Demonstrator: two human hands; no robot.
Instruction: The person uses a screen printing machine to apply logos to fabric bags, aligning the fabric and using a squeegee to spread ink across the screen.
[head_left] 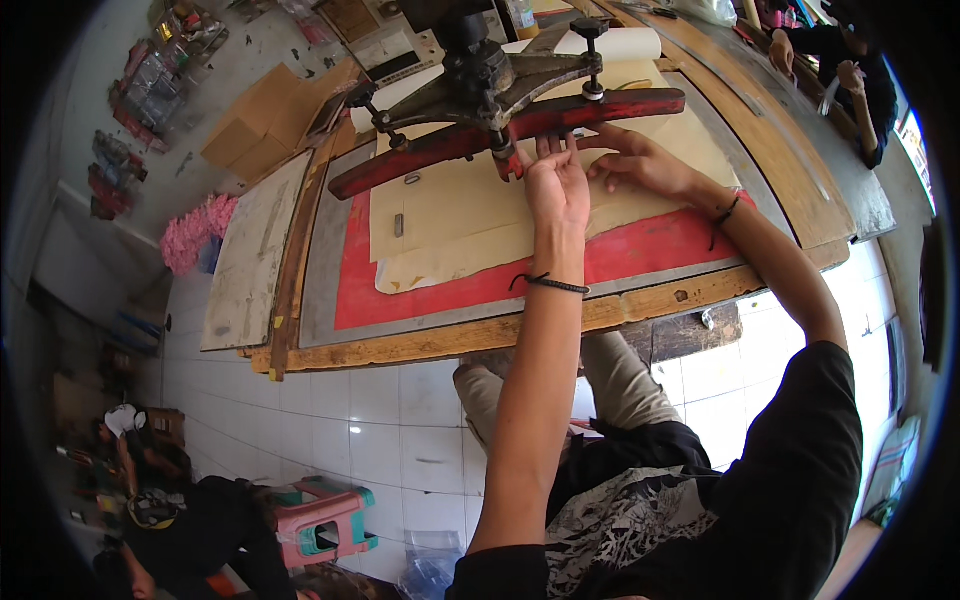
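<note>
My left hand (558,188) reaches forward with its palm turned up. Its fingers are stretched out towards the red bar (400,160) of a press, and their tips are partly hidden there. To its right, my right hand (650,165) has loosely bent, parted fingers over the tan sheet (480,215), one finger pointing at the left fingertips. I see nothing held in either hand, though the bar covers part of the spot. Under the tan sheet lies a red sheet (640,250). A small metal oblong piece (398,225) rests on the tan sheet's left part.
The dark press head (480,85) hangs over the wooden-edged table (420,347). A pale board (258,260) leans at its left, near a cardboard box (255,125). Another person (850,90) sits at far right; people work lower left by a pink stool (320,520).
</note>
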